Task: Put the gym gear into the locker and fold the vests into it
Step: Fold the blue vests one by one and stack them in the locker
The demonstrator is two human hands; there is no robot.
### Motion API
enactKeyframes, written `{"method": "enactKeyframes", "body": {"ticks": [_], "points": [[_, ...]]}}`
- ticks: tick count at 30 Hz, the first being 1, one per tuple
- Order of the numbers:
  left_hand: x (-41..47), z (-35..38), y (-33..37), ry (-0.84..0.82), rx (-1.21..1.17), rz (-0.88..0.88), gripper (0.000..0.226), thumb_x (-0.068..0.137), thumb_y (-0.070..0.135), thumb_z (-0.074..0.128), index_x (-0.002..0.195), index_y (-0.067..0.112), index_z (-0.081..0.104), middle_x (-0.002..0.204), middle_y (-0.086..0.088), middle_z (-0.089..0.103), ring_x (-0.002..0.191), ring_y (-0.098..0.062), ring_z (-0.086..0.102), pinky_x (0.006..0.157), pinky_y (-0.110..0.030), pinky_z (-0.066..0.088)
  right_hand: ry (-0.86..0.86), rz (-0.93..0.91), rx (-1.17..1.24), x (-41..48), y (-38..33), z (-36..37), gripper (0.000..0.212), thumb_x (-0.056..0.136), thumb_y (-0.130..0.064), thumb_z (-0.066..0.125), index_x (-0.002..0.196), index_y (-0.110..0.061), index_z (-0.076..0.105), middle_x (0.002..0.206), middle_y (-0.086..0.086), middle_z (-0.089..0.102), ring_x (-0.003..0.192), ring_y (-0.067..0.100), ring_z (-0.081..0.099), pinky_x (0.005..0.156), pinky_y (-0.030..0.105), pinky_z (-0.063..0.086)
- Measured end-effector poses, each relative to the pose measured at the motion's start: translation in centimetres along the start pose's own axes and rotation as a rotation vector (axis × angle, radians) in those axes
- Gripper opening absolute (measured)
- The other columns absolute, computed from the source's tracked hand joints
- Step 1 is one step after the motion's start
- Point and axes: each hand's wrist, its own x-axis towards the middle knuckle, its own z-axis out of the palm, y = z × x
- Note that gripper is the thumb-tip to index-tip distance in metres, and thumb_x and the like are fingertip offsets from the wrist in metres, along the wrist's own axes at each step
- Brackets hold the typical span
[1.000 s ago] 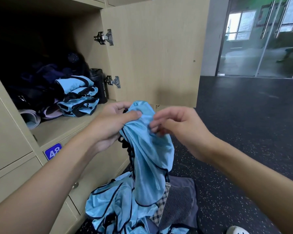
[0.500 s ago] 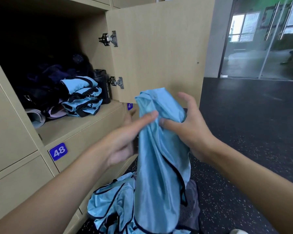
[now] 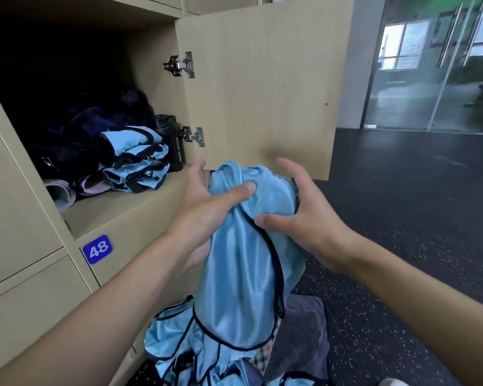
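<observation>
A light-blue vest with black trim (image 3: 243, 277) hangs in front of me, bunched at its top. My left hand (image 3: 204, 210) grips its upper part, thumb pressed across the cloth. My right hand (image 3: 304, 215) holds the other side, thumb on the fabric and fingers spread behind it. In the open locker (image 3: 117, 215) to the left lies a stack of folded blue vests (image 3: 135, 160), beside a black sport bottle (image 3: 170, 140) and dark gear (image 3: 76, 135) at the back.
More blue vests (image 3: 179, 346) and a grey and checked cloth (image 3: 299, 341) lie heaped on the dark speckled floor below. The locker door (image 3: 262, 79) stands open just behind my hands. A label 48 (image 3: 96, 249) marks the locker beneath. Glass doors (image 3: 435, 65) are at far right.
The vest's top has been gathered lower and more bunched between both hands. My left thumb now lies across the cloth and my right fingers have spread wider.
</observation>
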Motion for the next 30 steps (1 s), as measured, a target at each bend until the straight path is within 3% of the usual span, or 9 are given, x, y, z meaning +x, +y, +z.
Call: {"method": "enactKeyframes", "body": {"ticks": [3,7,10,12,14,17,20,24,30], "points": [[-0.1,-0.6,0.8,-0.135,0.131,0.05,0.108,0.07,0.016,0.089,0.147,0.049,0.021,0.129,0.0,0.063,0.101,-0.017,0.072,0.09,-0.044,0.058,0.076,0.008,-0.025,0.3,-0.3,-0.5,0.088,0.076,-0.007,0.082,0.143,-0.037,0.034,0.12,0.0,0.059,0.099,0.009,0.068,0.085,0.028,0.058],[-0.1,-1.6,1.3,-0.195,0.439,0.08,0.106,0.058,0.041,0.093,0.144,0.041,0.033,0.132,0.001,0.061,0.1,-0.005,0.069,0.091,-0.029,0.054,0.11,0.014,0.024,0.8,-0.9,-1.5,0.087,0.077,-0.005,0.08,0.145,-0.035,0.034,0.122,0.001,0.06,0.098,0.012,0.069,0.086,0.033,0.059],[-0.1,-2.1,1.3,-0.19,0.669,0.253,0.103,0.058,0.052,0.09,0.144,0.045,0.035,0.139,0.011,0.04,0.116,0.013,0.046,0.097,-0.019,0.043,0.074,0.038,0.064,0.7,-1.5,-2.0,0.086,0.079,-0.001,0.078,0.146,-0.032,0.034,0.119,0.003,0.062,0.094,0.012,0.071,0.078,0.029,0.06],[-0.6,-1.9,1.4,-0.327,0.634,0.3,0.114,0.057,0.051,0.092,0.15,0.048,0.025,0.148,0.021,0.031,0.128,0.022,0.031,0.107,-0.015,0.037,0.029,0.057,0.094,0.5,-1.7,-2.0,0.086,0.079,0.001,0.076,0.147,-0.032,0.035,0.116,0.003,0.064,0.092,0.014,0.072,0.076,0.03,0.06],[-1.0,-1.4,1.1,-0.408,0.552,0.287,0.114,0.062,0.028,0.093,0.152,0.043,0.024,0.141,0.022,0.046,0.124,0.017,0.046,0.1,-0.013,0.044,-0.012,0.073,0.143,0.4,-2.0,-1.9,0.084,0.08,0.004,0.074,0.146,-0.031,0.036,0.115,0.004,0.066,0.092,0.016,0.073,0.073,0.03,0.06],[-1.3,-0.8,0.6,-0.378,0.457,0.337,0.106,0.067,-0.005,0.086,0.146,0.039,0.032,0.1,0.005,0.074,0.085,-0.011,0.073,0.074,-0.02,0.056,-0.035,0.083,0.172,0.3,-2.1,-2.0,0.084,0.08,0.006,0.073,0.146,-0.031,0.037,0.112,0.004,0.067,0.091,0.018,0.073,0.073,0.032,0.06],[-1.2,-0.8,0.5,-0.307,0.436,0.381,0.101,0.068,-0.008,0.084,0.142,0.041,0.036,0.089,-0.002,0.074,0.073,-0.028,0.071,0.069,-0.035,0.061,-0.036,0.084,0.158,0.2,-2.1,-2.0,0.085,0.079,0.002,0.076,0.145,-0.033,0.036,0.113,0.009,0.068,0.091,0.02,0.073,0.075,0.034,0.06],[-1.0,-0.7,0.7,-0.2,0.408,0.409,0.099,0.067,0.003,0.089,0.141,0.044,0.036,0.11,0.012,0.07,0.1,-0.016,0.069,0.088,-0.036,0.058,-0.057,0.028,0.021,0.1,-1.9,-2.3,0.101,0.072,-0.015,0.087,0.147,-0.046,0.027,0.128,-0.001,0.059,0.107,0.009,0.068,0.093,0.031,0.056],[-0.9,-0.3,1.4,-0.116,0.062,0.223,0.096,0.071,-0.005,0.082,0.143,0.038,0.036,0.101,-0.008,0.075,0.087,-0.023,0.075,0.07,-0.04,0.062,-0.174,0.033,0.076,-0.2,-1.6,-1.6,0.118,0.069,-0.007,0.086,0.148,-0.053,0.013,0.133,-0.009,0.055,0.109,0.006,0.066,0.086,0.026,0.057]]}}
